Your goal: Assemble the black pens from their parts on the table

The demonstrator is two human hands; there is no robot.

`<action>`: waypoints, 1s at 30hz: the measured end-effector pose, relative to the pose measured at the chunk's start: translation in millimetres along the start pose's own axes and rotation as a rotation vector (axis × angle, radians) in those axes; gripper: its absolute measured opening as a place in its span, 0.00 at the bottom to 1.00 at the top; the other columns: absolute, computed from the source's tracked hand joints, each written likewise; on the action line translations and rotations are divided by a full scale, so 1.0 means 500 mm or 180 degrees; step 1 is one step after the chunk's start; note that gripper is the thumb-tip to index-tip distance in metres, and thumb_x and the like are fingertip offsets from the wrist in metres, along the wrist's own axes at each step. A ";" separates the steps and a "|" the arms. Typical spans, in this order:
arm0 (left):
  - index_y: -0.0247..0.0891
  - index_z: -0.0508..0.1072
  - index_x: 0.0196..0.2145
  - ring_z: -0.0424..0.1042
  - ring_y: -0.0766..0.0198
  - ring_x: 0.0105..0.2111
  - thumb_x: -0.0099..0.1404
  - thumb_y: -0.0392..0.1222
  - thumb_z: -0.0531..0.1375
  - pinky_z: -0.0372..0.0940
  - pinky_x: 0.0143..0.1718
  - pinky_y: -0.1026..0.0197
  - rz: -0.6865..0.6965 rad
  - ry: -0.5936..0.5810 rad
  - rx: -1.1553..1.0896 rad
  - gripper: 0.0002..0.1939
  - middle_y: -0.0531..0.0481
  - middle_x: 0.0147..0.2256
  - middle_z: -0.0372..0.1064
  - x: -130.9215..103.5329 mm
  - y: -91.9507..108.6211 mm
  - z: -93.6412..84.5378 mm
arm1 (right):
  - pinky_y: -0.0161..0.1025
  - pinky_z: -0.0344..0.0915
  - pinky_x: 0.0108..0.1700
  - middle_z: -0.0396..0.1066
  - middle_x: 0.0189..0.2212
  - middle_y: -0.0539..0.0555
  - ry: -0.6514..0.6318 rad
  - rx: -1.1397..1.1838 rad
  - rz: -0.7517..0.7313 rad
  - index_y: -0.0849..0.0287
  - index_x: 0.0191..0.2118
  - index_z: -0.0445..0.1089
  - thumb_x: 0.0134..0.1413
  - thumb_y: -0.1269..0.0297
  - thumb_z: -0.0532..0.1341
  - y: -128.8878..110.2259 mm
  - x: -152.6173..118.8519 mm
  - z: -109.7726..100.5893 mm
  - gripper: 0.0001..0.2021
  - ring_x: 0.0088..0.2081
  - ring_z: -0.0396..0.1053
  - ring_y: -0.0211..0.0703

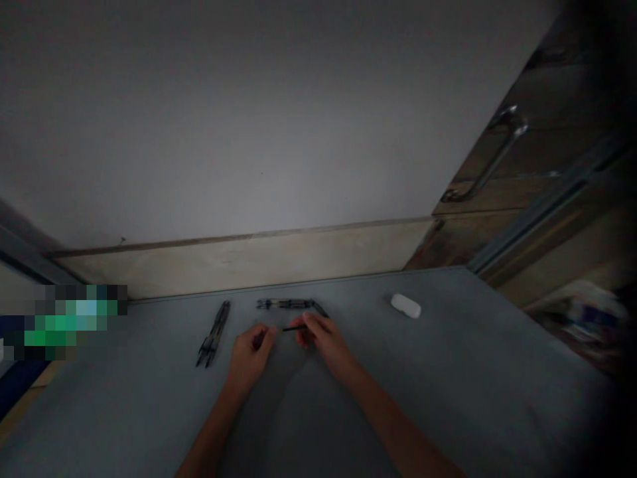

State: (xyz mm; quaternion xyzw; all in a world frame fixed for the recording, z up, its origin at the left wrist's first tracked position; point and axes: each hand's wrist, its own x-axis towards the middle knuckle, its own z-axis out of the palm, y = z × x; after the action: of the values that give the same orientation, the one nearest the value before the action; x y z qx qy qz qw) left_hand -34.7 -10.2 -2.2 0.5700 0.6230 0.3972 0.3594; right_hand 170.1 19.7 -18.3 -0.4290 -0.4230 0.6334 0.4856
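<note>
Over the middle of the grey table (398,385), my right hand (318,335) grips a thin dark pen-like stick (294,328) that points left. The stick's left end reaches my left hand (253,348), whose thumb and forefinger are pinched together; whatever lies between them is too small to name. Behind my hands lies a row of dark, slender pen-like pieces (283,304), partly hidden by my right hand at its right end. To the left of my left hand rests another slanted bundle of dark pen-like pieces (213,335).
A white rounded case (405,306) lies on the table to the right. Behind the table stands a pale wall (249,133). A metal handle (490,159) is on a wooden door at the right. Something green, pixelated (64,325), shows at the left edge.
</note>
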 end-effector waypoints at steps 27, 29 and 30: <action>0.49 0.76 0.31 0.61 0.59 0.22 0.66 0.67 0.66 0.57 0.26 0.57 -0.0100 0.0078 -0.0080 0.20 0.58 0.19 0.57 -0.004 0.009 0.002 | 0.43 0.63 0.32 0.78 0.22 0.53 -0.0040 -0.0027 -0.0049 0.53 0.32 0.88 0.54 0.26 0.74 0.003 0.002 -0.001 0.31 0.25 0.69 0.44; 0.51 0.79 0.33 0.60 0.59 0.21 0.66 0.65 0.67 0.56 0.26 0.56 -0.0212 0.0080 -0.0091 0.17 0.58 0.18 0.57 -0.004 0.009 0.000 | 0.43 0.63 0.32 0.78 0.22 0.53 -0.0037 -0.0044 -0.0064 0.53 0.32 0.88 0.55 0.26 0.74 0.003 0.002 -0.001 0.31 0.25 0.69 0.44; 0.51 0.78 0.33 0.61 0.58 0.22 0.67 0.64 0.66 0.57 0.27 0.55 -0.0197 0.0099 -0.0080 0.16 0.57 0.19 0.58 -0.004 0.009 -0.001 | 0.43 0.63 0.32 0.78 0.22 0.53 -0.0035 -0.0040 -0.0071 0.53 0.32 0.88 0.55 0.26 0.74 0.003 0.002 -0.001 0.31 0.25 0.69 0.44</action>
State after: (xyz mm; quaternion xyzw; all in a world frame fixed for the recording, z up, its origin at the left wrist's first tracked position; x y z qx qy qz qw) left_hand -32.7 -12.2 2.1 0.5397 0.6408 0.4025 0.3689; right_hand 170.3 20.5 -19.9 -0.4238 -0.4344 0.6276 0.4877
